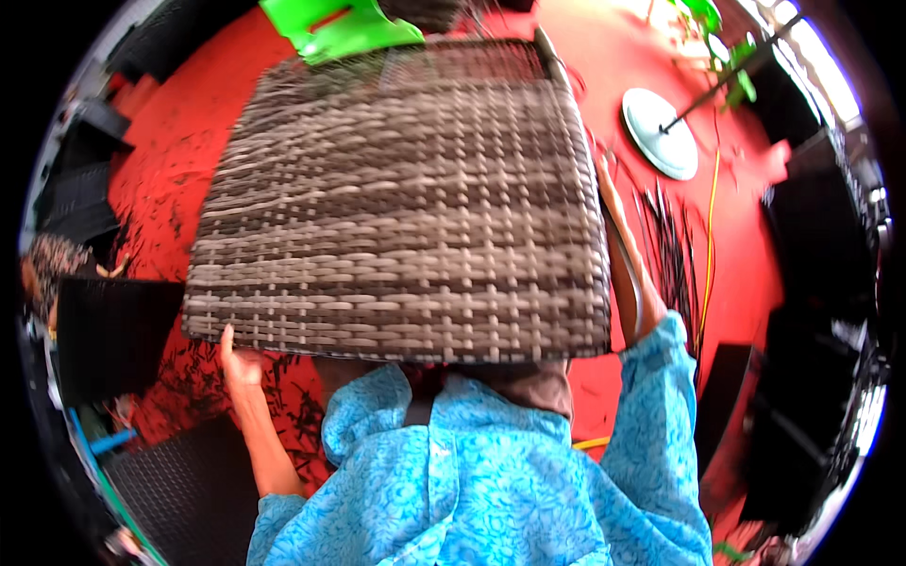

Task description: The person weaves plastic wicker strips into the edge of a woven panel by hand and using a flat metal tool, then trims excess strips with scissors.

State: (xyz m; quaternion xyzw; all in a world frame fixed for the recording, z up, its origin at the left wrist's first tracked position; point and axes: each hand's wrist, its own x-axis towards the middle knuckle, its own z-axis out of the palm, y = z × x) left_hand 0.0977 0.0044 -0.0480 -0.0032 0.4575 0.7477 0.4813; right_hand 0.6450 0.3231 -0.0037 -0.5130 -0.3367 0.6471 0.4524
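A: Main thing in view?

B: A brown-grey woven piece [396, 226], across the middle of the frame. Weave faces the camera; near edge sits just ahead of the wearer's blue patterned shirt [491, 491]. Toward the top, red shows through; too blurred to say whether gap or thin weave.

A: Left hand?

B: Left hand [243, 365] at the piece's lower-left corner. Thumb points up against the rim, fingers out of sight. Cannot tell whether they pinch it.

A: Right hand?

B: Right hand [609, 177] sits well up the right side, arm stretched alongside. Blurred and partly hidden; cannot tell if it is spread or curled.

A: Why so lopsided?

B: My reading: one hand near, one far, on opposite sides. A diagonal hold should check both tipping and twisting in something this broad.

A: Surroundings?

B: Red floor [175, 179] beneath. Dark strips [672, 250] lie roughly lengthwise, right of the piece, probably to limit tangling. Yellow cord [710, 231] runs beside them. Pale round base [646, 137] with a pole, upper right; wide foot presumably for stability. Green plastic item [354, 33] at the top edge. Dark panels [179, 486] lower left, perhaps set aside for elbow room.
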